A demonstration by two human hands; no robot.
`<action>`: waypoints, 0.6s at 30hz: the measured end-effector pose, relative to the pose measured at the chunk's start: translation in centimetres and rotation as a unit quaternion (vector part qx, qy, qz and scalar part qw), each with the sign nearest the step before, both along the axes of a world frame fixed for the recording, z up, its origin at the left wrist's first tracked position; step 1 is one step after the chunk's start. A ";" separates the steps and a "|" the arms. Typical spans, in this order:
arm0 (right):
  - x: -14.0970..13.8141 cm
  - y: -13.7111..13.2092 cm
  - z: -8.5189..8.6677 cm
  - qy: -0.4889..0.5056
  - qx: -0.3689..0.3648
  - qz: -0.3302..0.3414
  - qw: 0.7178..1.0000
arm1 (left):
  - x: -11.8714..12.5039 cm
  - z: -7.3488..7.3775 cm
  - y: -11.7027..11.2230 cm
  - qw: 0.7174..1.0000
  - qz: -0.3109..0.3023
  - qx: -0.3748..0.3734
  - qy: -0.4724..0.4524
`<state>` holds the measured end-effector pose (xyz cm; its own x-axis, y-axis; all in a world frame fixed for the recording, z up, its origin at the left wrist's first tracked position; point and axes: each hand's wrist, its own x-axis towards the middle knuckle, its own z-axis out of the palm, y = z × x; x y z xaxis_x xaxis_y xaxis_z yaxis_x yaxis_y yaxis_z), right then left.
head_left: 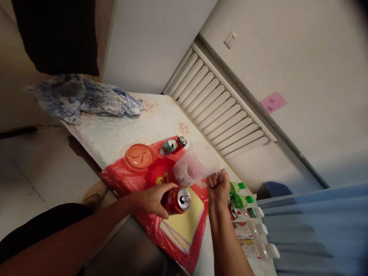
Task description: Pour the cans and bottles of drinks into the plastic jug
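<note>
My left hand (151,199) is wrapped round a red drink can (172,202), whose opened top faces up toward me. The can is over a yellow sheet (189,220) with purple edges. My right hand (217,188) is closed round the handle of a translucent plastic jug (198,163), which is tilted. Just behind the can is a red scalloped dish (156,170) with a yellow figure on it. Farther back stand a green can (168,147) and a dark-topped red can (181,142). To their left rests an orange round bowl or lid (139,156).
Red plastic sheeting (117,178) covers part of the patterned tabletop (100,132). Several bottles stand along the right side, including a green one (240,200). A blue-white cloth (106,97) lies at the far left, a radiator (221,103) behind, a blue curtain (316,230) at right.
</note>
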<state>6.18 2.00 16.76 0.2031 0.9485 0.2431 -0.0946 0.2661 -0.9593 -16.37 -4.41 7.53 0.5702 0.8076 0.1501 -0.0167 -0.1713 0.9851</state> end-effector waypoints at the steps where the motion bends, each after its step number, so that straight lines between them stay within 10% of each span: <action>1: -0.5 0.1 -0.5 -0.010 -0.001 -0.002 1.000 | 0.2 0.0 -0.2 1.000 -0.013 -0.003 -0.002; 9: -3.0 0.5 -4.9 0.012 -0.025 0.001 1.000 | 1.6 -0.4 -0.6 0.997 -0.065 0.037 0.037; 18: -0.8 -2.3 -5.4 -0.056 -0.011 -0.055 0.997 | 3.7 -0.8 -0.4 0.997 -0.075 0.014 0.023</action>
<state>5.42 -0.31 11.35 0.2783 0.9275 0.2495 0.0424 0.2477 -0.9679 -12.63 -4.79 6.68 0.6908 0.7090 0.1417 0.0010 -0.1969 0.9804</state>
